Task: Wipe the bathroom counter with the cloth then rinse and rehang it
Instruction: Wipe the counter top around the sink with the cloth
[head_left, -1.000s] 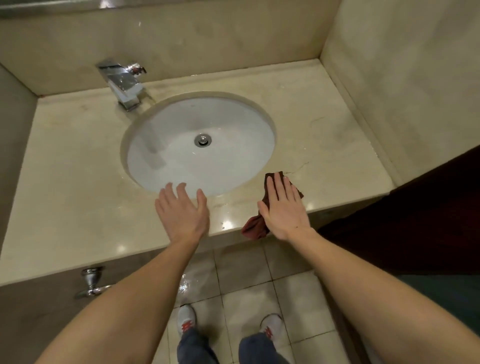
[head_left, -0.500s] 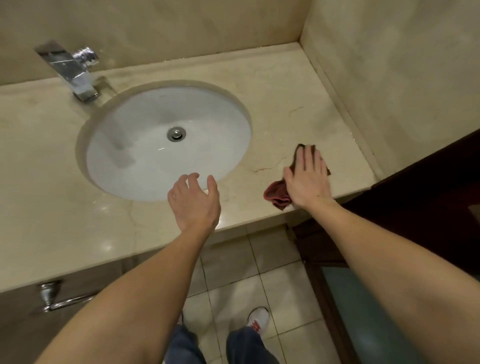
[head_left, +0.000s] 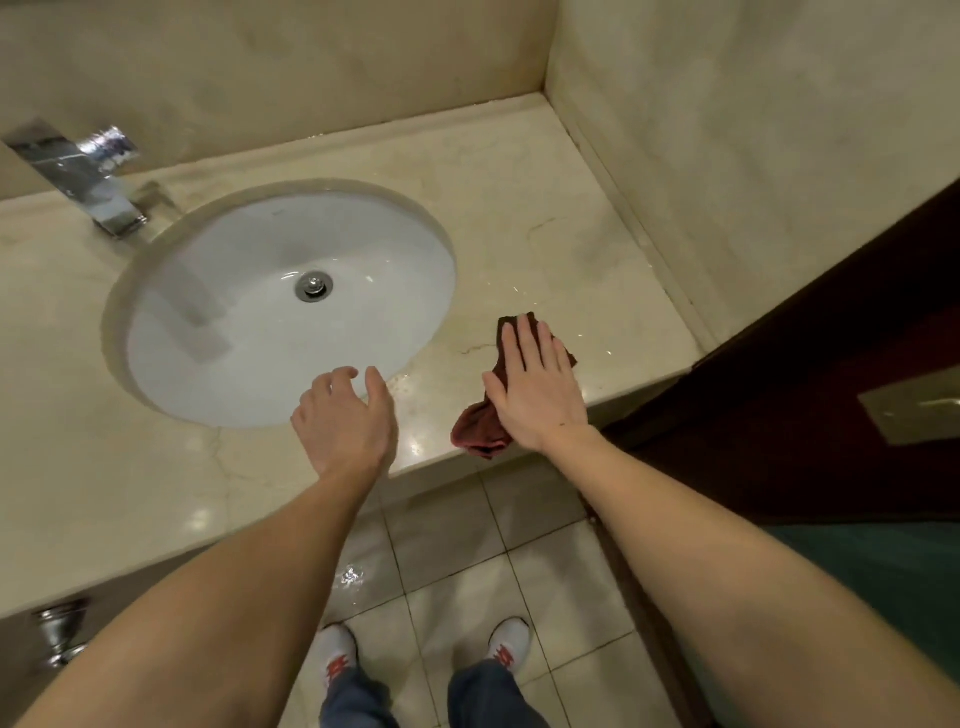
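Observation:
A dark red cloth (head_left: 480, 428) lies on the beige marble counter (head_left: 561, 249), right of the white oval sink (head_left: 249, 332). My right hand (head_left: 537, 387) presses flat on the cloth with fingers together; one end of the cloth bunches out at the counter's front edge. My left hand (head_left: 345, 421) rests at the sink's front rim, fingers loosely curled and holding nothing. Most of the cloth is hidden under my right palm.
A chrome faucet (head_left: 88, 176) stands at the back left of the sink. Marble walls close the counter at the back and right. A dark wooden door (head_left: 831, 374) stands at the right. A chrome fitting (head_left: 57, 631) sits below the counter front. Tiled floor lies below.
My right hand has slid the cloth rightward along the front of the counter, away from the sink. My left hand stayed at the sink's front rim and its fingers curled slightly.

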